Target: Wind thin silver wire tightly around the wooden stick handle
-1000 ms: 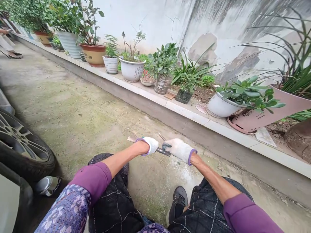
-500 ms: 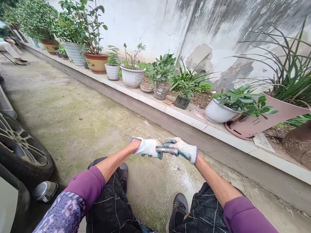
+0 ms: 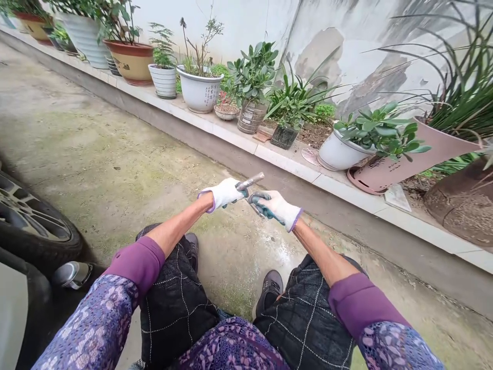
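Observation:
My left hand (image 3: 226,193), in a white glove with a dark green palm, is closed around a short silver-grey metal rod (image 3: 252,181). The rod's free end points up and to the right, and its surface looks worn. Just to the right, my right hand (image 3: 276,207) wears a matching glove and has its fingers curled shut. A thin, shiny edge shows at its fingertips; what it belongs to is mostly hidden by the glove. The fingertips of both hands are close together, above the concrete ground (image 3: 154,169) between my knees.
A low tiled ledge (image 3: 285,164) runs diagonally ahead, lined with potted plants such as the white pot (image 3: 342,151) and the pink planter (image 3: 400,162). A peeling wall (image 3: 239,25) rises behind. To my left are a car wheel (image 3: 34,216) and a shiny metal cylinder (image 3: 73,275).
The rod has swung from lying level across both hands to tilting up in my left hand. My right hand has come away from its end. The view has tipped downward.

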The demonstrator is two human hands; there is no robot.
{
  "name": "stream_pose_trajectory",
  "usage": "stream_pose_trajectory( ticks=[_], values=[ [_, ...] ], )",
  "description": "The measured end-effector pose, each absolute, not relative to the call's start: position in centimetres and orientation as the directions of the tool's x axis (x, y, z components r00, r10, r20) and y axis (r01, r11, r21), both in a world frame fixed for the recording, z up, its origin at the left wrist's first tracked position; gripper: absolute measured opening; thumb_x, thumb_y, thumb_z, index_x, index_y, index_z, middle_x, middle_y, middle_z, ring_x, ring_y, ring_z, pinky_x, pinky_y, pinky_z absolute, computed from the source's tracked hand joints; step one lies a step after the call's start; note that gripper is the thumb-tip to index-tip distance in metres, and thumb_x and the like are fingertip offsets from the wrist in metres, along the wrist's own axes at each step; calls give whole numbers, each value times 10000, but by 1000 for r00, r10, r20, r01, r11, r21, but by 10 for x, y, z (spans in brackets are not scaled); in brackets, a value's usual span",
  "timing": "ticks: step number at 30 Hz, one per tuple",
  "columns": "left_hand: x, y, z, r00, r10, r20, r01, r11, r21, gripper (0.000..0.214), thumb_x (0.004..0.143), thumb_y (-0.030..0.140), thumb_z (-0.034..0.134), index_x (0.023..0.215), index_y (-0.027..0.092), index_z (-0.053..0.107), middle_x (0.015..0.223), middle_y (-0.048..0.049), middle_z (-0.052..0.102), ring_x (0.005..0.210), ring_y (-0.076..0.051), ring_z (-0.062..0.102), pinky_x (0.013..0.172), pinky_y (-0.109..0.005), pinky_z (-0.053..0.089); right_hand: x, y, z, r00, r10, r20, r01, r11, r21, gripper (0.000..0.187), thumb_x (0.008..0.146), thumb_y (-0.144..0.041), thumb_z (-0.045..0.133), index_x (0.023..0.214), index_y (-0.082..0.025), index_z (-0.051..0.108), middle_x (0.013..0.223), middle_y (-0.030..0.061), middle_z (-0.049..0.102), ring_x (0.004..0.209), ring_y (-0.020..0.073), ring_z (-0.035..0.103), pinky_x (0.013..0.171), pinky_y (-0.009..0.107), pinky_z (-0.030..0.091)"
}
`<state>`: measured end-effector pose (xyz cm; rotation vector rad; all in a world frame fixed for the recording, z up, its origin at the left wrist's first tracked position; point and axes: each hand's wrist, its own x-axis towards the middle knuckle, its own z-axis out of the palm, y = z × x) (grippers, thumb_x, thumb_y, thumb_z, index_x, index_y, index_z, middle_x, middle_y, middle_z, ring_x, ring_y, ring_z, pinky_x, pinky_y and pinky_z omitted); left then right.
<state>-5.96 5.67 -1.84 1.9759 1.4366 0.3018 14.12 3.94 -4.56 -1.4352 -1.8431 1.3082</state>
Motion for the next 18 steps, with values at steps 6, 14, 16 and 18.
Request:
stream_pose_trajectory(
  ticks=[6,14,16,18],
  values=[
    [-43,69,-51,360,904,-231,933,-349,92,289,904,178,508,1036,115,757,969,-194,742,943,-291,726,843,-357,550,144,27,-39,-457,883,-105,822,374,-430,279,896,-321,493,894,-198,744,808,36,687,698,146,551,637,251,357],
    [-32,58,-31,594,755,-278,798,-509,323,281,877,303,544,972,191,783,709,-38,666,624,-169,610,589,-236,469,175,57,-30,-347,919,-189,685,111,-720,236,834,-207,539,945,-195,746,715,-30,618,584,90,495,532,196,347],
    [-35,60,-18,546,802,-242,760,-352,546,378,841,362,543,1113,200,749,632,15,562,490,-127,476,458,-216,383,181,55,-32,-294,928,-228,622,5,-783,245,850,-242,527,968,-180,733,651,-44,558,506,79,448,481,198,331],
    [-35,64,-10,482,849,-216,689,-215,692,454,801,398,548,1165,182,711,607,38,478,465,-120,418,417,-212,356,183,48,-33,-315,921,-230,594,2,-805,261,874,-254,505,995,-174,722,643,-46,545,507,83,458,480,198,344]
  ],
)
